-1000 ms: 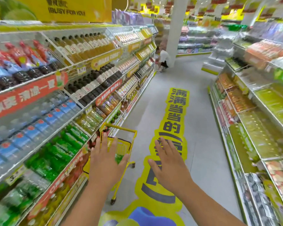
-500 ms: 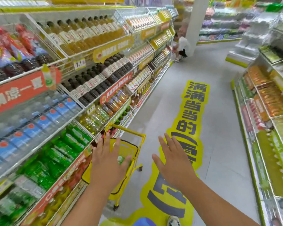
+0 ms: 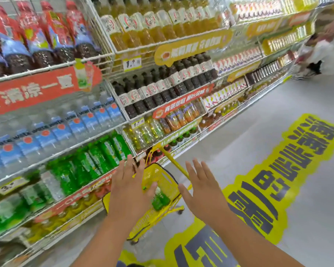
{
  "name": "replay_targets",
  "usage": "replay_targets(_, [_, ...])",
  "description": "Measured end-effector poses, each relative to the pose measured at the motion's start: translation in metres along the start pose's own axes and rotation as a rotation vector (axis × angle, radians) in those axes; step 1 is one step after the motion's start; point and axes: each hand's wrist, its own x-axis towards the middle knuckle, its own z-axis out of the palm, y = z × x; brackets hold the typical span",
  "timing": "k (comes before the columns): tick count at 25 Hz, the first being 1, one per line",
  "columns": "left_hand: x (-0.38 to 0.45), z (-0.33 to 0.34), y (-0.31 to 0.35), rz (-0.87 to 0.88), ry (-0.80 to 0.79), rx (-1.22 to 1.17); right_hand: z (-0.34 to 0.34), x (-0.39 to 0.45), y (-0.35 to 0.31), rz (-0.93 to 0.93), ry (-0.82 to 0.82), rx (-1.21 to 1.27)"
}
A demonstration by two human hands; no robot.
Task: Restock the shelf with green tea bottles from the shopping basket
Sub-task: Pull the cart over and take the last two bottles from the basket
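Green tea bottles [image 3: 159, 200] unmoved in yellow basket [image 3: 163, 182]; shelf [image 3: 89, 158] restock not begun; left hand [image 3: 130, 191], right hand [image 3: 201, 191] spread, empty.

Bright, even store lighting, no hard shadows. Pale glare off the floor [image 3: 278, 105] toward 2 o'clock. Heavy motion blur everywhere, worst on the shelf [image 3: 52, 120] at 9 o'clock. Wide-angle bending at the edges; labels smeared, unreadable.
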Motion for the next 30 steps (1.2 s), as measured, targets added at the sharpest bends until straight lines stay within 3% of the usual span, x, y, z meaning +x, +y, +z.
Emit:
replay_targets(8, [0.098,0.074,-0.021,-0.132,-0.063,0.019,0.061,0.113,0.02,-0.147,-0.149,0.01])
replay_targets(15, [0.125,0.146,-0.045,-0.266,-0.102,-0.017,0.132,0.192,0.032,-0.23,-0.298,-0.028])
replay_targets(25, [0.118,0.361,-0.077,-0.617,-0.252,-0.089,0.366,0.24,0.08,-0.261,-0.641,0.057])
replay_targets(30, [0.121,0.479,-0.085,-0.668,-0.399,-0.115,0.465,0.254,0.114,-0.232,-0.783,0.021])
